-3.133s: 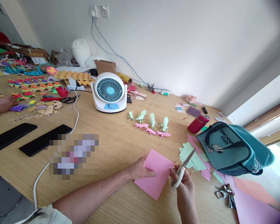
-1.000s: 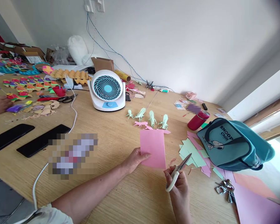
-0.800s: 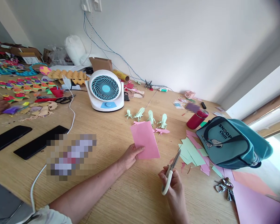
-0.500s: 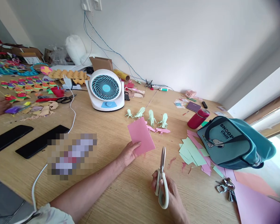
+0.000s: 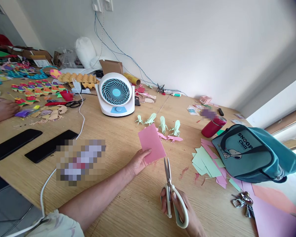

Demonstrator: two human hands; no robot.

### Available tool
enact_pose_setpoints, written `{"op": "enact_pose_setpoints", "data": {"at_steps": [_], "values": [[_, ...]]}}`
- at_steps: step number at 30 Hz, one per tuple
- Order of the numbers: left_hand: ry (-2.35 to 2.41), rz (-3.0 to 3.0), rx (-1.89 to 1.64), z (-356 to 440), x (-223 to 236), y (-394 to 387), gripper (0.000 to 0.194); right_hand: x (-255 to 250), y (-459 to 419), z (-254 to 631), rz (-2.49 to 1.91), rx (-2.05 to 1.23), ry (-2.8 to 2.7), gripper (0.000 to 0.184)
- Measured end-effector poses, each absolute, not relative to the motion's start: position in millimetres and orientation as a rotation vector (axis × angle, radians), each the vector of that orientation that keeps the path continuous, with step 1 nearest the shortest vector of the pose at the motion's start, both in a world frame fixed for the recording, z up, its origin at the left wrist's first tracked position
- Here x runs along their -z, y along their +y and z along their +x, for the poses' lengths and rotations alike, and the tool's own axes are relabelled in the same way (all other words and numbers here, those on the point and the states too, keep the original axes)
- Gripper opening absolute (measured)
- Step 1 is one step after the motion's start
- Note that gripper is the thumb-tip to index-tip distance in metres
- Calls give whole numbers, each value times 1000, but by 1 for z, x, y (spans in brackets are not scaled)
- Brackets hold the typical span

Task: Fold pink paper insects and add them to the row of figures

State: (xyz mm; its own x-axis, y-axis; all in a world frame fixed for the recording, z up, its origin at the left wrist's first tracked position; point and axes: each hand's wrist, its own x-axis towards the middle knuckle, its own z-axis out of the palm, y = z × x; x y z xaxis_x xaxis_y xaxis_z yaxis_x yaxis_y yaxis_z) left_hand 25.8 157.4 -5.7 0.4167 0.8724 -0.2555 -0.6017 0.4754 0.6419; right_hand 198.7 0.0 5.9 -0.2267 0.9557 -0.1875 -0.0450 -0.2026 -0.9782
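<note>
My left hand [image 5: 139, 161] pinches the lower left edge of a pink sheet of paper [image 5: 151, 143], thumb on top, and holds it above the table. In my right hand [image 5: 182, 205] is a pair of scissors [image 5: 171, 194] with cream handles; fingers and thumb are through the loops. The blades are slightly parted and point up at the paper's lower right corner, seemingly just short of it. Beyond the paper stand several pale green folded paper figures [image 5: 163, 124]. Pink folded figures [image 5: 175, 139] lie in front of them, partly hidden by the sheet.
Green paper pieces [image 5: 207, 161] and pink strips lie right, beside a teal bag [image 5: 246, 151], a red bottle [image 5: 213, 126] and keys [image 5: 244, 200]. A white fan [image 5: 117, 95] stands behind. Two black flat objects [image 5: 50, 146] and a white cable [image 5: 41, 194] lie left. Another person's hand [image 5: 3, 110] is far left.
The scissors have swung left toward the paper's lower corner, and their handles have spread, parting the blades. The whole view has shifted slightly. My left hand still holds the paper.
</note>
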Motion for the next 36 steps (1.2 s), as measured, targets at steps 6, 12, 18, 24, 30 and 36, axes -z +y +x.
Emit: {"op": "enact_pose_setpoints", "data": {"at_steps": [6,12,18,24,30,36], "values": [[611,526,-971,26,6,157,32,-14,-2,198,-1211,-1529,-1214,53],[588,596,-924,26,6,157,40,-15,0,198,-1161,-1549,-1241,55],[592,663,-882,27,4,156,49,-8,1,191,-1174,-1484,-1143,58],[633,670,-862,27,6,157,51,5,-1,182,-1213,-1295,-1050,57],[648,662,-862,26,6,158,50,4,0,186,-1178,-1341,-1051,54],[635,663,-862,26,5,158,48,1,-1,189,-1181,-1358,-1068,50]]}}
